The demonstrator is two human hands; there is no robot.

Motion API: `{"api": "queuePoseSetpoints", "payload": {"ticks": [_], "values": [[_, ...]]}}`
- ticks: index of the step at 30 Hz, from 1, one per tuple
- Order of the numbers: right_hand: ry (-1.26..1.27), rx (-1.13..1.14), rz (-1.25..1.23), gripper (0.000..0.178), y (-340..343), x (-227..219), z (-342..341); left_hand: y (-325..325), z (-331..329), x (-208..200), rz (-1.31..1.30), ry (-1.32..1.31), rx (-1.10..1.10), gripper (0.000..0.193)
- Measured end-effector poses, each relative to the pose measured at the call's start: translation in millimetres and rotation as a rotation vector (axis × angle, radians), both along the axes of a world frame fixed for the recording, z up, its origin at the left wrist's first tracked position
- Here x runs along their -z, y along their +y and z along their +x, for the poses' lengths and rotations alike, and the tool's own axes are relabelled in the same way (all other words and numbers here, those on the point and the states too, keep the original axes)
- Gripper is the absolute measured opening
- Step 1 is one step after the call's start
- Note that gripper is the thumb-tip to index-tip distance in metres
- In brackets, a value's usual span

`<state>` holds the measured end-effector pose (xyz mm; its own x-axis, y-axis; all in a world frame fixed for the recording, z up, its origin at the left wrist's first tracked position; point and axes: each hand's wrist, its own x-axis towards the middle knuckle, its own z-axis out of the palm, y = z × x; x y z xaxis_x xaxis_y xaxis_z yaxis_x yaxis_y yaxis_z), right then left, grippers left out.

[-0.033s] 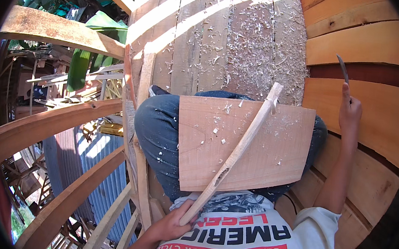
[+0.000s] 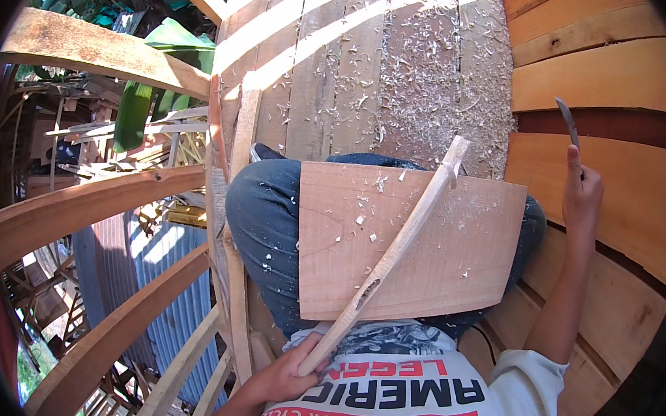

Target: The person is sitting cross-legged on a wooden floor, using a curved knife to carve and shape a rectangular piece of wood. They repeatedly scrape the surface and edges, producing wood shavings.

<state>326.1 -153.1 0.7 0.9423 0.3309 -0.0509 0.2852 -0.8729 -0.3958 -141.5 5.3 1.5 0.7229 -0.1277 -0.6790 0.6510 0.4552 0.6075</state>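
A long wooden stick (image 2: 405, 238) slants across a flat board (image 2: 455, 258) that rests on my lap. My left hand (image 2: 297, 370) is closed round the stick's lower end, close to my shirt. The stick has a dark hollow near that end and a curl of wood hanging at its far end. My right hand (image 2: 582, 194), raised to the right of the board, grips a knife (image 2: 569, 122) by its handle; the curved blade points up and away. The knife is apart from the stick. Small wood chips lie on the board.
Shavings (image 2: 440, 75) cover much of the plank floor (image 2: 312, 87) beyond my knees. A plank wall (image 2: 597, 81) stands close on my right. Wooden rails (image 2: 109, 54) run along the left, with corrugated sheets (image 2: 174, 305) and wood scraps beyond them.
The knife blade has tilted slightly to the left. The stick's far end has shifted a little left too. Both hands keep their hold.
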Motion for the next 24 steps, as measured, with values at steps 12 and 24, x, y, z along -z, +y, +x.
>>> {"api": "queuePoseSetpoints", "payload": {"ticks": [12,24], "values": [[0.148,-0.649,-0.062,0.065,36.7,0.1,-158.4,2.8,9.3,-0.7,-0.182,0.048,-0.111,0.048],[-0.013,-0.41,-0.25,0.075,61.8,6.8,-79.6,1.0,9.6,0.7,-0.109,0.017,-0.061,0.046]]}}
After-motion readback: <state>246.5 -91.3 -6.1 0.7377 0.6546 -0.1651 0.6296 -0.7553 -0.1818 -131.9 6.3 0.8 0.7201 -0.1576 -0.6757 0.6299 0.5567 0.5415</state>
